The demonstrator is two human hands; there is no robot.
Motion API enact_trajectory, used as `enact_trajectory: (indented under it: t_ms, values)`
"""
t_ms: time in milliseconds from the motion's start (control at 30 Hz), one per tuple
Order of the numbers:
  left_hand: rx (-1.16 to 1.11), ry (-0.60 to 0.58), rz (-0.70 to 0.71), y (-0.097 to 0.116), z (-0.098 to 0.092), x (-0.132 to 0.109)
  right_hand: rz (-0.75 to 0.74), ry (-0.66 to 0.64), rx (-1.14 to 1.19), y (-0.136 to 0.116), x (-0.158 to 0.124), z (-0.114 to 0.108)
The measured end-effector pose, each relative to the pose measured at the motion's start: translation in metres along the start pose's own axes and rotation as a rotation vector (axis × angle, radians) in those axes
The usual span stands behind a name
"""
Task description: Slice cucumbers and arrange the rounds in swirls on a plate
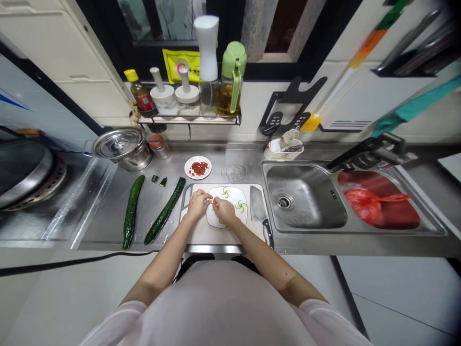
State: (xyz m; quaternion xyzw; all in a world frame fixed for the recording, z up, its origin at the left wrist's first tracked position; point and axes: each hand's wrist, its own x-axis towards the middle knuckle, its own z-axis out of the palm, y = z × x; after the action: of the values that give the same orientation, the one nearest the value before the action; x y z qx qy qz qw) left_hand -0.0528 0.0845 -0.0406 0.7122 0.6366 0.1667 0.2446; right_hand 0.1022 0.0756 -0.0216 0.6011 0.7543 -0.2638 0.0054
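My left hand (pixel 198 203) and my right hand (pixel 224 209) meet over a white square plate (pixel 236 198) with green swirl marks, which lies on a white cutting board (pixel 201 233). Both hands have their fingers pinched together around something small that I cannot make out. A cleaver (pixel 258 208) lies on the board's right side, its handle towards me. Two whole cucumbers (pixel 131 210) (pixel 164 210) lie on the steel counter to the left, with two cut ends (pixel 159 180) behind them.
A small dish of red bits (pixel 198 168) sits behind the board. A lidded steel pot (pixel 121 146) and a wok (pixel 21 170) stand at the left. The sink (pixel 306 202) is at the right, beside a red bag (pixel 363 204). A rack of bottles (pixel 190 96) hangs above.
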Motion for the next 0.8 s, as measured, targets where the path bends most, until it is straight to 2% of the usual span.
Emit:
enact_trajectory:
  t_ms: [800]
  values:
    - [0.001, 0.004, -0.015, 0.0034, -0.0011, -0.0033, -0.059, -0.025, -0.046, -0.0018, -0.0009, 0.0031]
